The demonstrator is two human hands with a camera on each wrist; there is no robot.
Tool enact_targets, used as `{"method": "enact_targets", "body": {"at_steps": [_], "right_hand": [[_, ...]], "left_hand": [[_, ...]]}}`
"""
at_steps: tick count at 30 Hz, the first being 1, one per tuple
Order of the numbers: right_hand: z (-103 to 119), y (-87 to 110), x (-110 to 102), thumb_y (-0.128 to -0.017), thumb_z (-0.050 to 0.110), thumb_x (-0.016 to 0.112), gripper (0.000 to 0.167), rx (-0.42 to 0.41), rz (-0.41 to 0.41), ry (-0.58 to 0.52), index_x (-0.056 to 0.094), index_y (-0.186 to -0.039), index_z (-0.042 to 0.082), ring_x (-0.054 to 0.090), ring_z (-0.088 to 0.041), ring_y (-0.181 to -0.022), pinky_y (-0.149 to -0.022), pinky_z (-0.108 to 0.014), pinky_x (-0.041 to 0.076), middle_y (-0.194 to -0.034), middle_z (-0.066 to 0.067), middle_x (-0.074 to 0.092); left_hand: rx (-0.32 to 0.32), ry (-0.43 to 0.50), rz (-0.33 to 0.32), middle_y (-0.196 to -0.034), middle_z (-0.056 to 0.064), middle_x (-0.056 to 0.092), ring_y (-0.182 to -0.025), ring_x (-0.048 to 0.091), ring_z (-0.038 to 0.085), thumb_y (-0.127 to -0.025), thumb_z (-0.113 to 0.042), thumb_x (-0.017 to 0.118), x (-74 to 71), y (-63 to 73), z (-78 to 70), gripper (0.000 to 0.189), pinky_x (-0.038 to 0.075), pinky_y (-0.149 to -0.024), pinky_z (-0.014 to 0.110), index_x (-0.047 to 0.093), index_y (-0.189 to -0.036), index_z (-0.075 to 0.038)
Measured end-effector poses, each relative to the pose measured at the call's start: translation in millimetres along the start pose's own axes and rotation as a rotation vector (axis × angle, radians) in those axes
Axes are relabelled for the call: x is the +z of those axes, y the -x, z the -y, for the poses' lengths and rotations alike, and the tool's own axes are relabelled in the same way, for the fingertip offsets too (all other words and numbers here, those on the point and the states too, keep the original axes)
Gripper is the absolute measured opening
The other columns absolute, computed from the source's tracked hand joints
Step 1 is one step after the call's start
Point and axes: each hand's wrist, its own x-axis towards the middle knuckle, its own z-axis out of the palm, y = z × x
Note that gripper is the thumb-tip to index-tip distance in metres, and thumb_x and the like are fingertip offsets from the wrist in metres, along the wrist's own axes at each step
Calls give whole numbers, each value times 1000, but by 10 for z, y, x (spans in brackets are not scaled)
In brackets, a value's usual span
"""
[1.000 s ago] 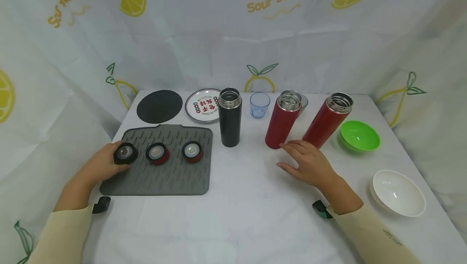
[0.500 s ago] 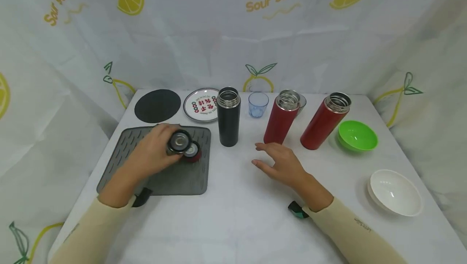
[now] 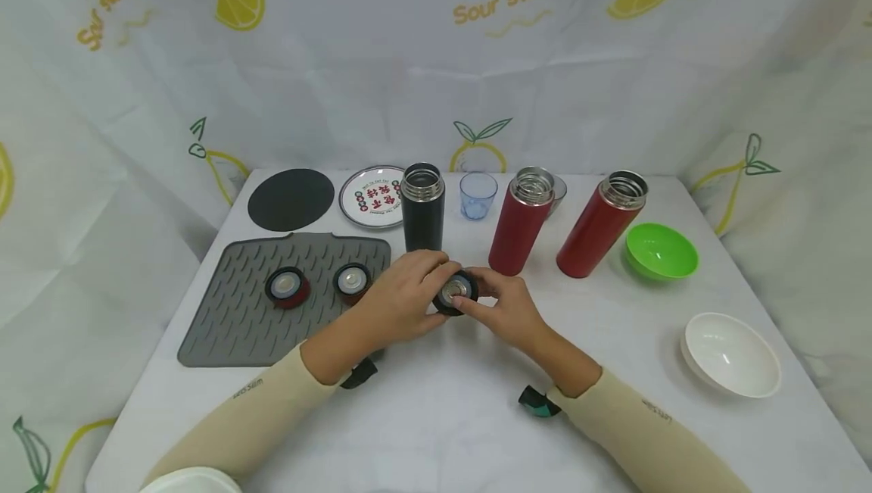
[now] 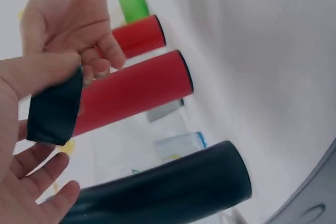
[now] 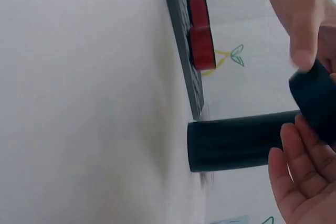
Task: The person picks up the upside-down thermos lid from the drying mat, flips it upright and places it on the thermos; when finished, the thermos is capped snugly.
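In the head view my left hand (image 3: pixel 402 296) grips a black bottle lid (image 3: pixel 455 292) turned inner side up, its thumb and fingers on opposite sides. My right hand (image 3: pixel 507 307) meets it from the right, thumb over the inner face and a finger at the far edge. The lid (image 4: pixel 55 106) shows side-on in the left wrist view. Just beyond the hands stands a black thermos (image 3: pixel 423 213) without its lid; its lower part is hidden behind my left hand in the head view. Two red thermoses (image 3: pixel 521 228) (image 3: pixel 599 228), also uncapped, stand to the right.
A grey drying mat (image 3: pixel 232 319) carries two red-and-black lids (image 3: pixel 287 287) (image 3: pixel 351 281). Behind are a black round mat (image 3: pixel 291 200), a printed plate (image 3: pixel 361 201) and a blue glass (image 3: pixel 478 198). Green (image 3: pixel 661 252) and white (image 3: pixel 729 357) bowls stand on the right.
My left hand has carried the black lid from the grey mat rightward to the table's middle. My right hand has moved left from beside the red thermoses and now touches the lid.
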Motion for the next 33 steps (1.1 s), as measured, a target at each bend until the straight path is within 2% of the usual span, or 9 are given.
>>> {"method": "enact_targets", "body": {"at_steps": [2,6,8,11,15,21,24,28,33], "right_hand": [[6,2,-13,-84,21,79,42,-10,-48,8,63,-121,7,67,-17,-91,-83,-45,54,-99,0,71],[16,-44,-19,-78,9,82,42,-159,-149,42,64,-116,7,66,-16,-91,-83,-40,54,-99,0,70],[30,-87,2,-76,3,83,41,-258,-187,37,65,-114,7,65,-16,-93,-84,-34,53,-102,-1,69],[59,-153,50,-74,-2,82,43,-363,-226,34,65,-113,5,63,-19,-97,-87,-30,52,-106,-4,67],[88,-240,105,-73,-3,83,59,-371,-265,6,57,-126,4,60,-24,-107,-90,-36,51,-120,-9,62],[61,-534,239,-81,9,80,74,-190,-331,-134,41,-143,9,45,-20,-129,-102,-40,42,-142,-3,47],[22,-713,333,-84,23,79,78,-83,-318,-153,35,-147,14,37,-13,-135,-106,-36,37,-147,2,40],[-45,-883,436,-83,36,79,84,16,-297,-159,30,-149,18,34,-12,-136,-108,-36,34,-150,1,36],[-124,-968,491,-83,37,78,85,46,-276,-164,30,-149,18,37,-12,-134,-107,-37,35,-147,1,40]], "left_hand": [[-112,88,32,-124,8,54,-112,53,22,-74,-47,81,-1,-16,-15,80,46,-96,38,49,-135,-4],[-494,353,157,-114,3,58,-100,57,18,-80,-69,63,-39,-65,-39,88,51,-80,35,46,-140,-8],[-654,507,202,-107,1,60,-94,58,18,-84,-70,57,-66,-97,-35,80,50,-75,35,50,-136,-10],[-761,699,207,-101,2,64,-90,59,18,-88,-58,61,-124,-131,-7,63,50,-73,35,57,-128,-10],[-724,724,88,-107,0,65,-97,61,17,-85,-46,71,-285,-159,18,55,51,-81,38,59,-125,-11],[-475,455,-319,-114,4,62,-108,56,17,-80,-42,77,-559,-401,218,66,47,-89,41,55,-129,-5],[-451,295,-466,-113,7,60,-107,53,20,-79,-46,77,-591,-570,378,70,45,-86,41,55,-129,-2],[-484,212,-514,-111,8,60,-105,51,22,-79,-50,76,-522,-706,542,71,44,-84,39,56,-128,-3],[-511,211,-507,-109,8,60,-104,52,27,-78,-51,77,-421,-714,597,71,44,-83,40,57,-127,-3]]}}
